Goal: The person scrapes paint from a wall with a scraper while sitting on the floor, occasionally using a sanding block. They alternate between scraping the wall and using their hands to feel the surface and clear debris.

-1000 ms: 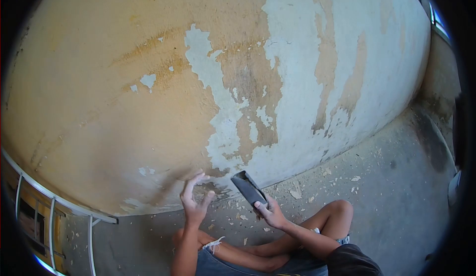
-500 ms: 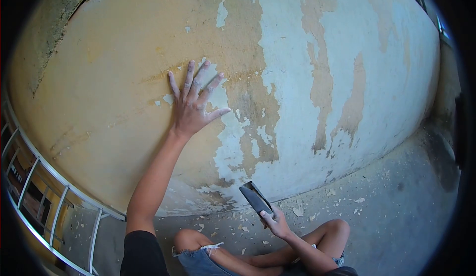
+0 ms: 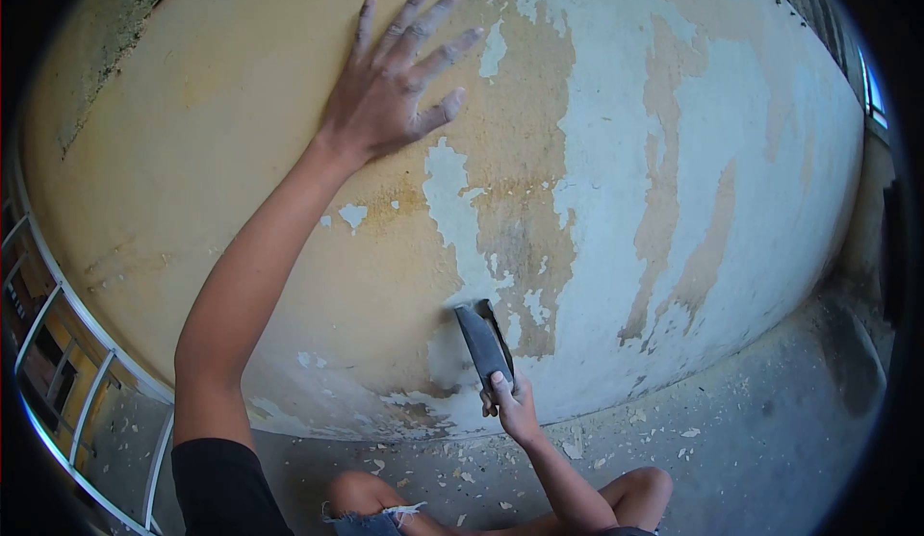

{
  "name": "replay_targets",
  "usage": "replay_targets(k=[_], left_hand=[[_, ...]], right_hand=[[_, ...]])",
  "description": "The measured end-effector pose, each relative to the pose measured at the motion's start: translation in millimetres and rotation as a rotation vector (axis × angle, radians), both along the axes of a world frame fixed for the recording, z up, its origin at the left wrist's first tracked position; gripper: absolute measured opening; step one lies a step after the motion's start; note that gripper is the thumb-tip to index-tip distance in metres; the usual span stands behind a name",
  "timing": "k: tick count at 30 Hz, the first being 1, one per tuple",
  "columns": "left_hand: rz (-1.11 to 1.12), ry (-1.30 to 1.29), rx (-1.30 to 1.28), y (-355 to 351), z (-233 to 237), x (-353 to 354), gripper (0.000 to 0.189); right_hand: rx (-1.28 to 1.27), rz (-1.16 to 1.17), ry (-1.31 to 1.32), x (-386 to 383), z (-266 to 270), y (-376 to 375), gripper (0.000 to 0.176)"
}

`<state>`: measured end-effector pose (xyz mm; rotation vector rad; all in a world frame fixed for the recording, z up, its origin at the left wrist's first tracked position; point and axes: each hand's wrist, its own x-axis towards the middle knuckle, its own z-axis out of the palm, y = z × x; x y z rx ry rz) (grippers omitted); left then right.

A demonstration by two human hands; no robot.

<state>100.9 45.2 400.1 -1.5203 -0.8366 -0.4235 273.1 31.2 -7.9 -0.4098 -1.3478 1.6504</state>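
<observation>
My left hand is raised high on the peeling wall, its fingers spread and dusted with pale powder. It holds nothing, and its palm is turned to the yellowish paint. Lower down, my right hand grips a dark, flat scraper-like tool with a folded or hollow body; its exact kind is not clear. The tool's upper end is at the wall, against or very near the pale patch beside the bare tan strip. My thumb lies along its lower part.
Paint flakes litter the grey floor along the wall's foot. A white metal frame with bars stands at the lower left. My bent knee is close to the wall. Rough broken plaster shows at the upper left.
My left hand has moved up the wall, fingers still spread. My right hand has lifted the tool from above the floor to the wall, turning it more upright. The view has shifted slightly.
</observation>
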Motion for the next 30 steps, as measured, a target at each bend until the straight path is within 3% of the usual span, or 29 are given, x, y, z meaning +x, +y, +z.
replay_targets(k=[3,7,10,13,17,19,22,26,30], left_hand=[[0.006,0.02,0.03,3,2,-5,0.059],[-0.043,0.036,0.119,4,-3,-2,0.061],[0.06,-0.029,-0.026,-6,1,-1,0.073],[0.04,-0.043,-0.012,-3,0,-3,0.072],[-0.047,-0.057,-0.014,1,2,-11,0.071],[-0.089,-0.035,0.01,2,-2,-10,0.071],[-0.025,-0.025,0.048,4,-1,-11,0.074],[-0.071,-0.031,0.03,2,-2,-11,0.075],[-0.018,-0.047,0.067,5,-7,-11,0.073]], right_hand=[[-0.067,-0.053,0.026,-17,-6,-1,0.037],[-0.025,-0.165,0.054,-35,69,9,0.039],[-0.06,-0.107,0.144,-34,93,6,0.041],[-0.113,-0.125,-0.022,-33,19,-9,0.044],[-0.185,-0.147,-0.08,-28,16,-11,0.046],[-0.032,-0.216,-0.037,-25,77,-4,0.053],[-0.024,-0.229,0.059,-29,114,9,0.054],[-0.122,-0.203,-0.078,-30,0,-9,0.048],[-0.111,-0.268,-0.077,-30,26,-8,0.05]])
